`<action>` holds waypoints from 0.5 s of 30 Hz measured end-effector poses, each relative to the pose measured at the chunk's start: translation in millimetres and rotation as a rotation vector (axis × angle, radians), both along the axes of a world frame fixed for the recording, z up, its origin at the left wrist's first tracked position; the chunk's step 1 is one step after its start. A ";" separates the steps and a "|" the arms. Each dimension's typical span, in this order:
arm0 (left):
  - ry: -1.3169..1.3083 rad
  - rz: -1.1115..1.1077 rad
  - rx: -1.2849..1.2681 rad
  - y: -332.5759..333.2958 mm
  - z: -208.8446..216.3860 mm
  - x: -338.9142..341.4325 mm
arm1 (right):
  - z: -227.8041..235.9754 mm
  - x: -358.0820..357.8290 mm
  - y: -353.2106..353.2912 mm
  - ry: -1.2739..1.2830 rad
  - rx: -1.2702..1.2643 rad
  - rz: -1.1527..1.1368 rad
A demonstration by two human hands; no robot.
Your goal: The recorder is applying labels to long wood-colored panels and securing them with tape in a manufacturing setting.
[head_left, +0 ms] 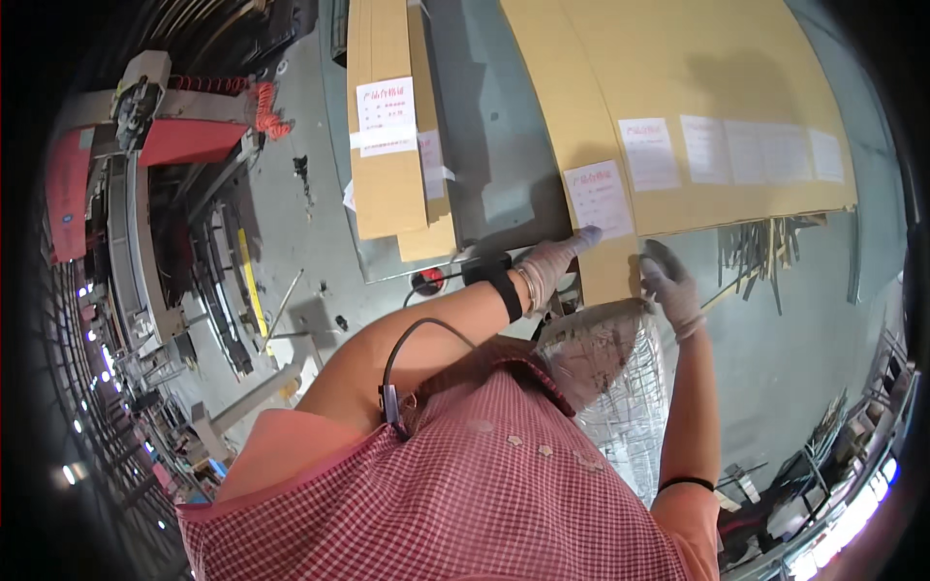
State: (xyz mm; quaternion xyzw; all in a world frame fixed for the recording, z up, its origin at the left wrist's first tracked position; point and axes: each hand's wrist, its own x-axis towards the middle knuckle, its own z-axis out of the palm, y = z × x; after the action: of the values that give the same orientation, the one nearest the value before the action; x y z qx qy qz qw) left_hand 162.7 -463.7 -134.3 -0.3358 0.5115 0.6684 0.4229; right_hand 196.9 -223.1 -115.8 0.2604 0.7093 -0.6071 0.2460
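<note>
A narrow flat cardboard piece (608,276) with a white printed label (596,199) lies in front of me. My left hand (550,269), in a pale glove with greyish fingertips, comes over its left edge. Its fingers stretch out onto the label's lower corner; the thumb is hidden. On the other side my right hand (673,290), gloved too, has its bent fingers apart at the right edge of the cardboard. Nothing shows between them. Beside that piece lies a wide cardboard sheet (717,77), with several white labels (650,153) in a row along its near part.
Film-wrapped bundle (620,373) stands close in front of my body. Left of the wide sheet, labelled cardboard strips (387,198) rest on a grey table (494,145). Dark thin strips (765,257) hang beneath the sheet's near edge. Machinery with red panels (189,142) stands at far left.
</note>
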 end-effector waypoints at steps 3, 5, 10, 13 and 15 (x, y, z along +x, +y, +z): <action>0.022 -0.121 -0.068 -0.4 7.5 5.7 | 5.9 5.1 -0.7 0.222 -0.033 0.234; 0.077 -0.150 0.100 7.0 12.2 26.8 | 17.9 22.1 -1.5 0.093 0.097 0.272; 0.087 -0.112 0.194 20.6 12.1 68.4 | 67.0 37.3 15.4 0.071 0.359 0.690; 0.432 -0.191 0.015 5.5 27.1 63.0 | 99.7 9.6 2.5 0.102 0.444 0.727; 0.506 -0.352 -0.086 -13.6 51.4 59.2 | 122.5 -8.8 -27.3 0.186 0.387 0.901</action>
State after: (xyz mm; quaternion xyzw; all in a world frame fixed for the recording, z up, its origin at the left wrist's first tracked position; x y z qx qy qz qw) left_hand 221.8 -477.3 -82.9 -0.0827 0.6785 0.6251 0.3769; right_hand 188.1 -250.4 6.6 -0.0865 0.8699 -0.3184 0.3666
